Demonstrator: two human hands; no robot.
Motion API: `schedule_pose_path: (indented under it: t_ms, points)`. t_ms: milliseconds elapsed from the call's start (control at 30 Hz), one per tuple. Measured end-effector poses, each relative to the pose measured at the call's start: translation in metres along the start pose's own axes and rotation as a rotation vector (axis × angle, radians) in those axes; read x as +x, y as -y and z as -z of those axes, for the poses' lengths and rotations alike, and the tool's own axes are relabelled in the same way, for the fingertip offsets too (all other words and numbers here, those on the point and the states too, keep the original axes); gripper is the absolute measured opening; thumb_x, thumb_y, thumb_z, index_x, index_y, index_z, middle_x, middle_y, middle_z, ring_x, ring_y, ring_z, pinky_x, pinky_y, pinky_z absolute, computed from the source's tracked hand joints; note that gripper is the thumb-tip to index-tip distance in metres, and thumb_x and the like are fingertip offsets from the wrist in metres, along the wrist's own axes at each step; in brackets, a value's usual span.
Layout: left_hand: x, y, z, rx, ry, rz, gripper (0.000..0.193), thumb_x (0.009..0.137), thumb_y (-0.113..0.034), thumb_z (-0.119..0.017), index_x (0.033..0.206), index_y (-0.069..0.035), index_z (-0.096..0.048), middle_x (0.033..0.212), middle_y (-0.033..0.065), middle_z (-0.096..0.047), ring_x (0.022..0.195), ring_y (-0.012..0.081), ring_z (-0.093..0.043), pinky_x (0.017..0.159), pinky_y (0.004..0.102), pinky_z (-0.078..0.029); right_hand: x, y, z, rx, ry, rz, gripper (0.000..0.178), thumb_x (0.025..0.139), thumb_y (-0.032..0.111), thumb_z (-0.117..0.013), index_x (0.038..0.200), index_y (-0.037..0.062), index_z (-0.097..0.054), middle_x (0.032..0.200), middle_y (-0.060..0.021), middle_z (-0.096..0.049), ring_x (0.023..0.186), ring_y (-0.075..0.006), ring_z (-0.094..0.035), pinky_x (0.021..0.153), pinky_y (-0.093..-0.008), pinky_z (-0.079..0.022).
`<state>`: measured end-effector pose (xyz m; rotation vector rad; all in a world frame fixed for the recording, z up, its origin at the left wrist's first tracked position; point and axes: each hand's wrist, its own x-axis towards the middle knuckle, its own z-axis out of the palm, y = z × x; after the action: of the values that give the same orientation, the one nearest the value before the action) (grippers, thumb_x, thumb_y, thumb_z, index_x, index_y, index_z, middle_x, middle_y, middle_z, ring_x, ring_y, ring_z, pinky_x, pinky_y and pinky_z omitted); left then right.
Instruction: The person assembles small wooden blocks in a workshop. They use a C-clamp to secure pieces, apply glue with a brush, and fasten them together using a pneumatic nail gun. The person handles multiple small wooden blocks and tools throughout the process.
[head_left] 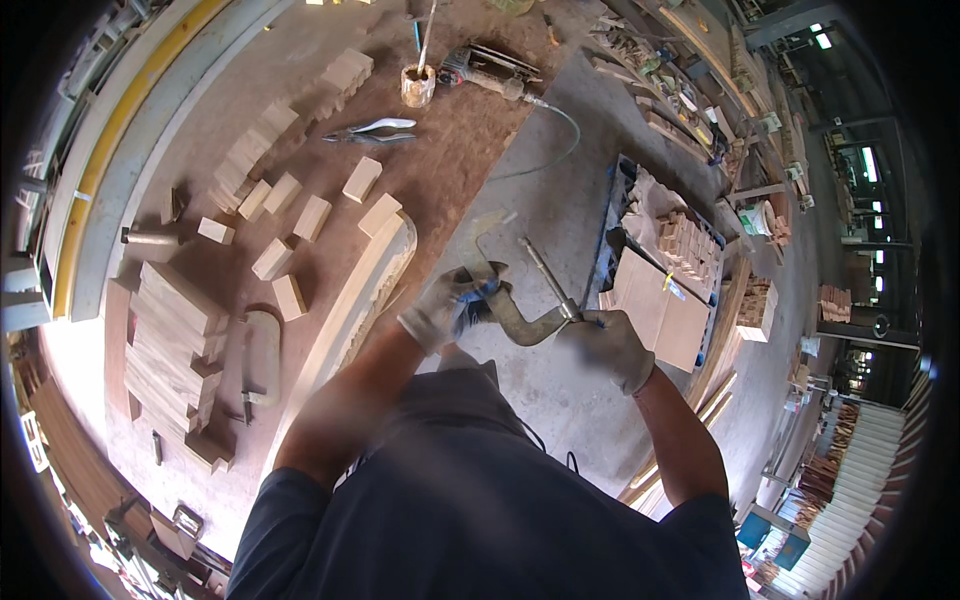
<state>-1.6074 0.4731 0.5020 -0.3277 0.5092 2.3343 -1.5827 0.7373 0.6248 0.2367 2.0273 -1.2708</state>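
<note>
Between my hands, in front of my body, is a metal C-clamp [520, 325]. My gloved left hand [450, 303] is closed around the clamp's curved frame. My right hand [615, 350], also gloved, grips the clamp at the end where its threaded screw passes through; the screw points up and away from me. On the worktable to the left, a long curved wooden piece [345, 310] lies nearest my left arm, with a small wood block [380, 215] at its far end. A second C-clamp [262, 350] rests on the table farther left.
Loose wood blocks [272, 259] lie about the table, beside a stepped stack of boards [165, 325]. Pliers [370, 132], a glue pot [418, 88] with a stick and a power tool [490, 75] with a hose sit at the far side. A loaded pallet [655, 305] stands on the floor, right.
</note>
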Motion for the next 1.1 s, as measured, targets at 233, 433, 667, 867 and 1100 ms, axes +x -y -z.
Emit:
schedule_pose_path:
  t_ms: [233, 433, 667, 867, 1100]
  points:
    - [-0.003, 0.011, 0.004, 0.024, 0.041, -0.036, 0.046, 0.095, -0.019, -0.069, 0.135, -0.001, -0.053, 0.120, 0.0145, -0.066, 0.103, 0.0240, -0.069, 0.087, 0.0363, -0.060, 0.003, -0.031, -0.010, -0.174, -0.112, 0.179, 0.021, 0.088, 0.020, -0.064, 0.089, -0.0005, -0.067, 0.059, -0.0131, -0.058, 0.051, -0.0241, -0.056, 0.058, -0.0393, -0.049]
    - [0.001, 0.024, 0.010, 0.177, -0.003, -0.195, 0.048, 0.098, -0.026, -0.064, 0.135, 0.001, -0.052, 0.125, 0.0166, -0.063, 0.112, 0.0274, -0.065, 0.095, 0.0436, -0.056, 0.017, -0.089, -0.026, -1.068, -0.237, 0.345, 0.020, 0.088, 0.023, -0.060, 0.087, 0.0037, -0.067, 0.074, -0.0229, -0.068, 0.069, -0.0416, -0.068, 0.068, -0.0535, -0.053]
    - [0.055, 0.016, -0.008, 0.420, -0.384, -0.014, 0.031, 0.098, -0.025, -0.068, 0.112, 0.002, -0.068, 0.093, 0.0097, -0.072, 0.076, 0.0197, -0.071, 0.064, 0.0335, -0.062, 0.078, -0.193, -0.038, -1.098, -0.236, 0.398, 0.022, 0.088, 0.022, -0.052, 0.076, 0.0069, -0.063, 0.061, -0.0151, -0.066, 0.059, -0.0360, -0.067, 0.058, -0.0532, -0.048]
    - [0.062, -0.003, -0.031, 1.156, -0.311, 0.293, 0.022, 0.091, -0.022, -0.069, 0.103, -0.004, -0.073, 0.086, 0.0135, -0.074, 0.082, 0.0251, -0.073, 0.068, 0.0372, -0.057, 0.061, -0.161, -0.044, -1.193, -0.165, 0.545, 0.026, 0.090, 0.023, -0.051, 0.076, 0.0068, -0.065, 0.062, -0.0112, -0.067, 0.061, -0.0365, -0.067, 0.060, -0.0516, -0.050]
    - [0.016, -0.027, -0.080, 1.640, -0.202, -0.519, 0.029, 0.093, -0.032, -0.065, 0.110, -0.010, -0.070, 0.111, 0.0147, -0.070, 0.102, 0.0371, -0.066, 0.086, 0.0425, -0.053, 0.003, -0.041, -0.006, -1.274, -0.204, 0.020, 0.031, 0.091, 0.034, -0.052, 0.088, 0.0097, -0.072, 0.082, -0.0139, -0.073, 0.078, -0.0342, -0.071, 0.070, -0.0480, -0.053]
